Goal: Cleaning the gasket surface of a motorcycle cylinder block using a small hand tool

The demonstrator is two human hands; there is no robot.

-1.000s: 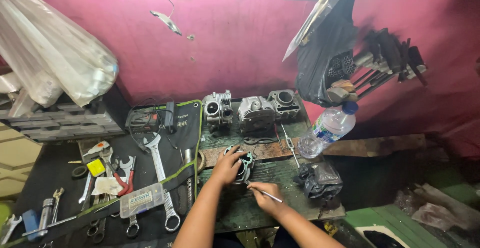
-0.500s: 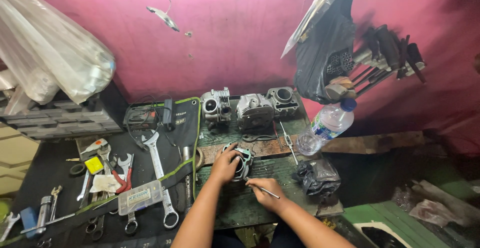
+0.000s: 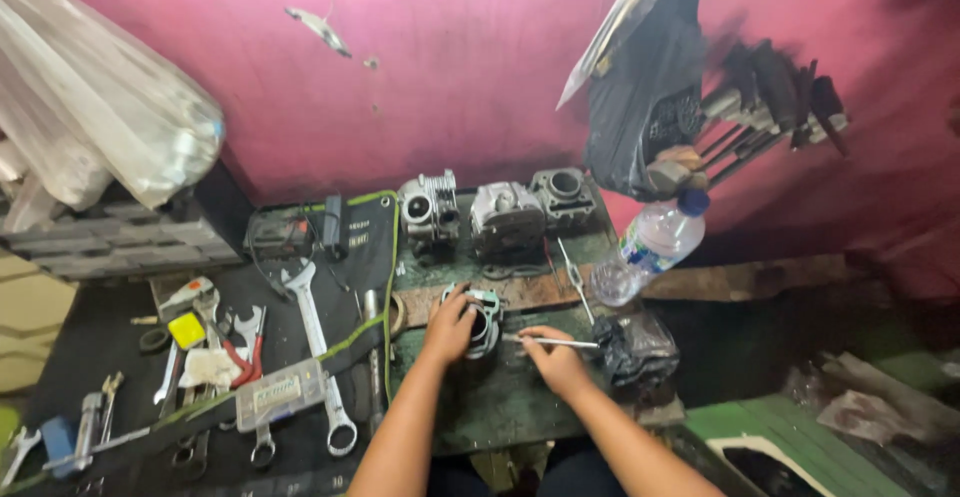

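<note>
Tools crowd the left of a workshop table beneath a pink wall: one clear plastic bag bulging over the corner, one long combination wrench on a black mat, red-handled pliers and one small clear parts box beside it. Since half a second ago the view has edged closer while both hands have kept their places, suggesting steady work on the same part. At centre, the left hand is clamped around a round metal engine cylinder standing on the green table top. Behind it sit three engine castings in a row against the wall. The right hand is closed around a thin metal rod, its tip pointing at the cylinder. Further right lie one crumpled black plastic bag and one clear water bottle with a blue cap.
</note>
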